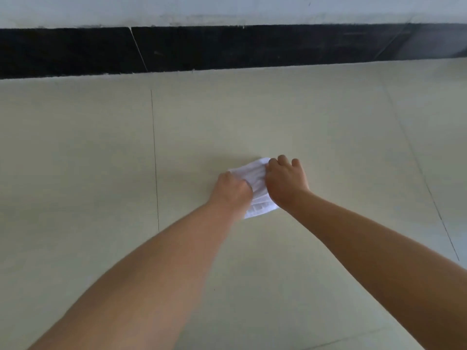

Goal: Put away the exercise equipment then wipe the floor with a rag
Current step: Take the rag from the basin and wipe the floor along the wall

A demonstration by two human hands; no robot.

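Left hand (233, 189) curling its fingers onto the left edge of the white rag (257, 188), gripping it, just below mid-frame. Right hand (285, 184) clenching over the rag's right edge, knuckles raised, fingertips tucked into the cloth. Both hands touching the rag, pressing it flat to the floor (252, 117); rag bunching between them, a lower corner sticking out toward the bottom of the frame. Bare forearms running in from lower left and lower right. Pale beige floor tiles lying all around, thin grout lines running at left and right of frame. Black skirting band (227, 46) crossing the upper frame, white wall (227, 8) showing above it.
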